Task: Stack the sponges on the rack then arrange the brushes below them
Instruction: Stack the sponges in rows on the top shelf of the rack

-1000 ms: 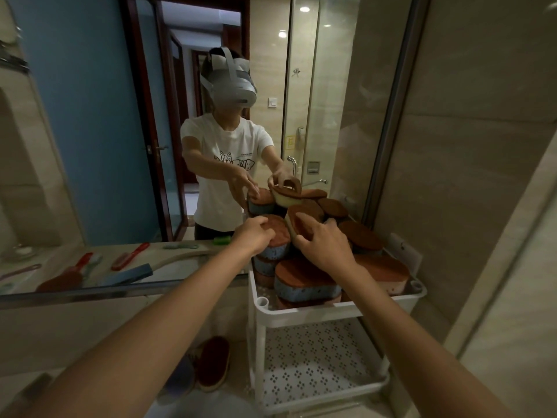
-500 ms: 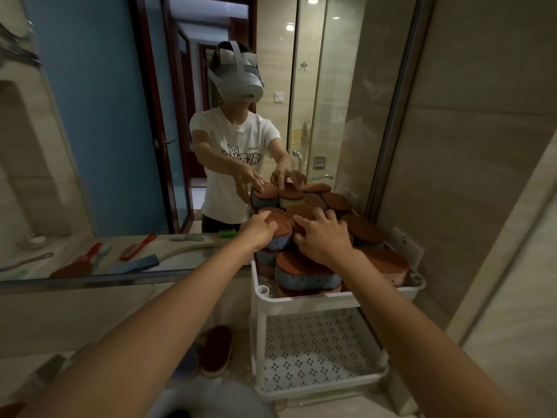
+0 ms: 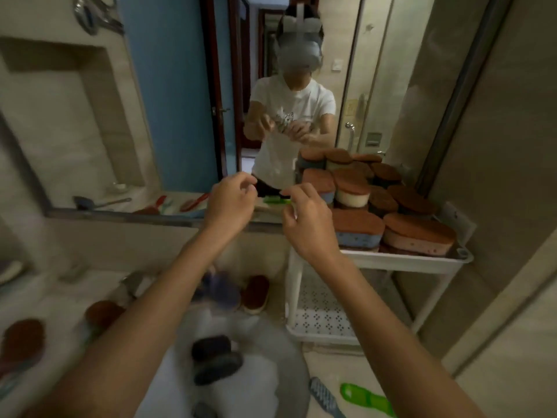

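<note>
Several brown-topped sponges (image 3: 357, 229) are piled on the top shelf of the white rack (image 3: 401, 260) at the right. My left hand (image 3: 230, 203) and my right hand (image 3: 307, 220) hover in the air left of the rack with loosely curled fingers, holding nothing. More sponges (image 3: 256, 292) lie around and inside the white basin (image 3: 265, 372) below my arms. A green brush (image 3: 366, 398) and a grey-blue brush (image 3: 324, 398) lie on the counter at the bottom right. The rack's lower perforated shelf (image 3: 322, 318) holds nothing.
A wall mirror (image 3: 180, 101) ahead reflects me, the sponges and several brushes. A tiled wall (image 3: 497, 146) closes the right side behind the rack. Blurred sponges (image 3: 22, 339) lie on the counter at the left.
Both hands have let go of the sponge pile and pulled back to the left of the rack. The camera has tilted down, showing the basin and counter.
</note>
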`<state>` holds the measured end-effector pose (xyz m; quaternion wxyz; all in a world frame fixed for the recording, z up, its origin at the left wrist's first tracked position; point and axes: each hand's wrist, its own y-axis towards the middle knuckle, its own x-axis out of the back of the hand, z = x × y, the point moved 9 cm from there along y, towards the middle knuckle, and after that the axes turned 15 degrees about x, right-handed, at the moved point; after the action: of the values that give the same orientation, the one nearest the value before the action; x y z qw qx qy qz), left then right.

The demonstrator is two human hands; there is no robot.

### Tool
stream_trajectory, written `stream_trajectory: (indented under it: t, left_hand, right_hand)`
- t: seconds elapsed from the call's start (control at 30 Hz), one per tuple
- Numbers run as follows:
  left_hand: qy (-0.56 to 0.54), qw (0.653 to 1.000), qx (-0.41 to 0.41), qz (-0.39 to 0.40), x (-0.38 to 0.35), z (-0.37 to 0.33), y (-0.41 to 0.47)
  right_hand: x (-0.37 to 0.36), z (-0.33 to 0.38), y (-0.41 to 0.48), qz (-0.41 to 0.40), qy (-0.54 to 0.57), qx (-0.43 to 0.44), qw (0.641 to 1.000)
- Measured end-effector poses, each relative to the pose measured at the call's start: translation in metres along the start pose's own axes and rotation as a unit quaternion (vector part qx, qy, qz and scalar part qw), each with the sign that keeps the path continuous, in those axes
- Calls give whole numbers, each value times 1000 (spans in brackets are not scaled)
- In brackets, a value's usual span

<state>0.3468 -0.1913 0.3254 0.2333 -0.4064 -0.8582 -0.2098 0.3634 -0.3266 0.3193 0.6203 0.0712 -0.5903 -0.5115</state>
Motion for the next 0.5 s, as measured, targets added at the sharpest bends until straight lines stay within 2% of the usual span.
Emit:
stream_trajectory:
  t: [0.07,0.17,0.37,0.5]
  left_hand:
    - [-12,999,27,-26,28,47,-14]
    - [-14,992,116,-40,53,140,-33]
    - [30,951,307,25,79,326,-79]
    - [78,935,340,60,117,415,-80]
  right_hand:
    - [-26,22,-14,8,58,-11,998]
    - [-82,53,-40,56,131,-38,989]
    - [-230,123,-110,251,209,-124,937]
    - [-320,165,-137,343,199,-158,904]
